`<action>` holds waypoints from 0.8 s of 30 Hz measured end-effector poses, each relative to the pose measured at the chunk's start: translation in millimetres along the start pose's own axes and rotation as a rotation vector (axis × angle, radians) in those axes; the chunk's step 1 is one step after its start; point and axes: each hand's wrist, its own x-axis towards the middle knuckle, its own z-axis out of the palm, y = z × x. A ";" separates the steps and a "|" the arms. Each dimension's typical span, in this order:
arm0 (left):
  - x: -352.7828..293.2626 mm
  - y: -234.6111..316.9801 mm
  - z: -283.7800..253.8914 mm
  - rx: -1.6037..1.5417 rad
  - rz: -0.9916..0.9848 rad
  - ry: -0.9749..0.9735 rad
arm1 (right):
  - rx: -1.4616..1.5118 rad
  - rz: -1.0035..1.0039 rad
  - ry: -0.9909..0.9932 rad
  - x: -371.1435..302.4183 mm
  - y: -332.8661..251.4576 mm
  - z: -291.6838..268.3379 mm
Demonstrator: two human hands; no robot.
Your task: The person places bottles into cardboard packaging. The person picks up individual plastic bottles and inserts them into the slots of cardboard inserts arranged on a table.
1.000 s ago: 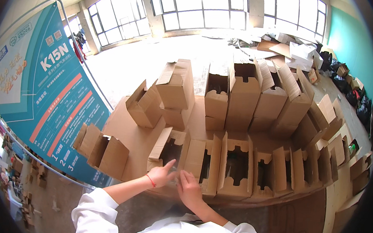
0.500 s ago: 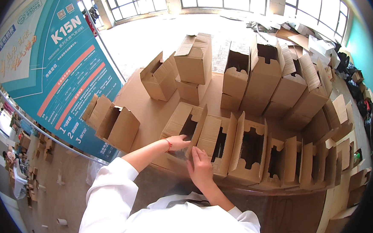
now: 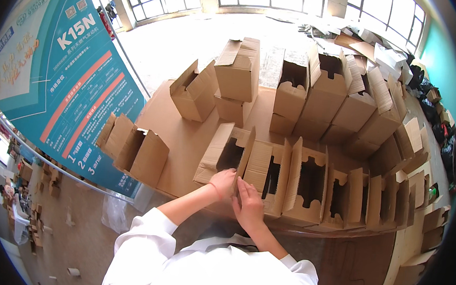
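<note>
An open brown cardboard box [image 3: 220, 153] stands in front of me near the table's front edge, its left flap folded over and its right flap upright. My left hand [image 3: 224, 183] is at the box's near end, fingers curled over the near edge by the upright flap; its fingertips are partly hidden. Against the outer side of that same flap lies my right hand [image 3: 249, 204], fingers stretched out. The two hands almost meet at the box's near right corner. Just right of it sits a similar open box [image 3: 263, 175].
A row of open boxes [image 3: 305, 184] continues right along the table [image 3: 178, 139]. Taller boxes [image 3: 327, 94] are stacked behind, with another stack [image 3: 237, 72] and two single boxes to the left. A blue-green banner [image 3: 85, 92] stands at the left; cardboard scraps lie beyond.
My left hand has drawn back from inside the box to its near edge. My right hand has shifted slightly right and down, staying against the flap.
</note>
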 end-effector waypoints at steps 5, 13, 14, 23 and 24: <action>-45.1 3.9 -29.2 -0.243 0.067 0.641 | -0.109 -0.082 -0.019 8.0 -6.8 -1.9; -50.7 -57.8 27.9 -0.662 -0.291 0.650 | -0.297 -0.205 -0.309 20.8 -18.2 17.6; -47.8 -57.8 31.2 -0.653 -0.248 0.684 | -0.290 -0.206 -0.296 19.9 -15.3 18.2; -42.7 -100.0 27.0 -1.345 -0.105 0.255 | -0.248 -0.143 -0.232 18.1 -18.3 23.9; -43.7 -96.9 34.8 -1.320 -0.080 0.278 | -0.207 -0.101 -0.227 16.9 -21.6 22.8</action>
